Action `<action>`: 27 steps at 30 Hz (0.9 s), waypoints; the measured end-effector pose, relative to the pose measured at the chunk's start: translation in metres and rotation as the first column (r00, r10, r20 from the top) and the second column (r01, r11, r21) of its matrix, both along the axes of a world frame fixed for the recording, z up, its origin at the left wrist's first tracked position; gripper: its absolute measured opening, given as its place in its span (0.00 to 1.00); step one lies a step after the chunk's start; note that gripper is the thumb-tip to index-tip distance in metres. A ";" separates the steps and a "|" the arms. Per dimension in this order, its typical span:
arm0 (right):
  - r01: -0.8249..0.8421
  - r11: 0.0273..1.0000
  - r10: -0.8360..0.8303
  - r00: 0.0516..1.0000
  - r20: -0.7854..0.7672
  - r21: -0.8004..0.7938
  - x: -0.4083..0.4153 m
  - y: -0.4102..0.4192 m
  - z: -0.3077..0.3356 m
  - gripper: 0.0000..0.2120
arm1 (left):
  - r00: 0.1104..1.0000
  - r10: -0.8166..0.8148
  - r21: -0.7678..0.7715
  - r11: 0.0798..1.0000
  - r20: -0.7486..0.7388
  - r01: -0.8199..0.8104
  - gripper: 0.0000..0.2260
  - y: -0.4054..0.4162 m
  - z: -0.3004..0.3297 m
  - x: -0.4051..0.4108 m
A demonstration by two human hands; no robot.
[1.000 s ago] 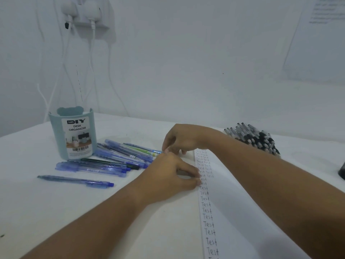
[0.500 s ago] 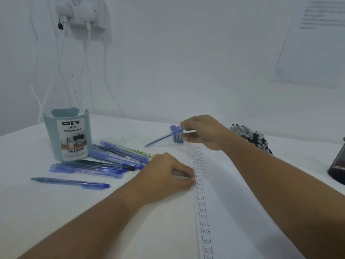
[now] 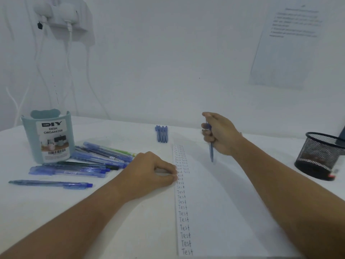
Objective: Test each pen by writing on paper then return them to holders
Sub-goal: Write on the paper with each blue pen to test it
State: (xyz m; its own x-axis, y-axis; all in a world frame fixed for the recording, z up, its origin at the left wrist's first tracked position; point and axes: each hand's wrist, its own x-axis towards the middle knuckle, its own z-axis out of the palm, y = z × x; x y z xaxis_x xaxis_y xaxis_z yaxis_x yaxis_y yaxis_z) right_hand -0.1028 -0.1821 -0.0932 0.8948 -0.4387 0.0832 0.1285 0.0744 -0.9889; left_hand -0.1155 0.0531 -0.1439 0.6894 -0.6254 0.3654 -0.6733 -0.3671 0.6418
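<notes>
At centre right of the frame the right hand [image 3: 221, 134] is raised above the paper [image 3: 214, 202], its fingers curled round a blue pen [image 3: 211, 151] held nearly upright, tip down and clear of the sheet. The left hand [image 3: 151, 171] rests at the paper's left edge, fingers bent with their tips pressing on the sheet beside a column of handwritten "Test" words. At the left of the frame a pale teal desk organizer [image 3: 47, 137] stands on the white desk [image 3: 37, 212]; what it holds cannot be seen. A loose pile of blue pens [image 3: 89, 161] lies just beside it, with a single pen [image 3: 50, 183] apart below. Four blue pens in a neat row [image 3: 161, 133] lie above the paper's top edge. At the right edge stands a black mesh holder [image 3: 320, 156]; something reddish-brown shows blurred through its mesh.
</notes>
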 end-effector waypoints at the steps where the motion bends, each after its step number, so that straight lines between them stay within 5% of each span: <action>1: -0.028 0.999 0.028 1.000 -0.010 0.022 -0.003 0.000 -0.003 0.08 | 1.000 0.001 0.003 1.000 0.009 -0.001 0.06 0.000 0.000 0.000; 5: -0.062 0.989 0.054 0.997 0.062 0.136 -0.016 0.002 -0.013 0.08 | 1.000 0.006 -0.007 1.000 0.021 -0.006 0.07 0.000 0.000 -0.001; 9: 0.072 0.991 -0.073 0.997 0.003 0.113 -0.018 -0.001 -0.020 0.15 | 0.999 0.002 0.012 1.000 0.035 -0.002 0.06 -0.001 -0.001 0.000; 15: 0.119 0.990 -0.117 0.993 -0.036 0.070 -0.025 0.002 -0.017 0.09 | 0.999 -0.006 0.016 1.000 0.038 0.005 0.05 0.000 -0.002 -0.001; 20: -0.046 0.976 0.033 0.997 0.064 0.212 -0.035 0.011 -0.008 0.13 | 0.999 -0.004 0.020 1.000 0.035 0.003 0.06 0.001 -0.002 0.000; 22: -0.058 0.994 0.057 0.998 0.014 0.088 -0.041 0.015 -0.006 0.07 | 0.999 -0.001 0.025 1.000 0.037 0.000 0.06 0.001 -0.002 0.000; 25: -0.035 0.973 0.007 0.992 -0.122 -0.230 -0.052 0.019 -0.011 0.11 | 0.999 0.012 0.023 1.000 0.048 -0.013 0.07 0.000 -0.003 0.001; 27: -0.060 0.971 0.028 0.990 -0.135 -0.233 -0.059 0.023 -0.018 0.14 | 0.999 0.019 0.019 1.000 0.050 -0.020 0.07 0.000 -0.004 0.002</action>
State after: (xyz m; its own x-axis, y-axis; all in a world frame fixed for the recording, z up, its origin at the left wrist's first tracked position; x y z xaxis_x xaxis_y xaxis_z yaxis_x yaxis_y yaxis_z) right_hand -0.1622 -0.1590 -0.1111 0.9227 -0.3807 0.0615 -0.0004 -0.1604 -0.9871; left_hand -0.1135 0.0535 -0.1477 0.6828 -0.6195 0.3873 -0.6968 -0.3930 0.6000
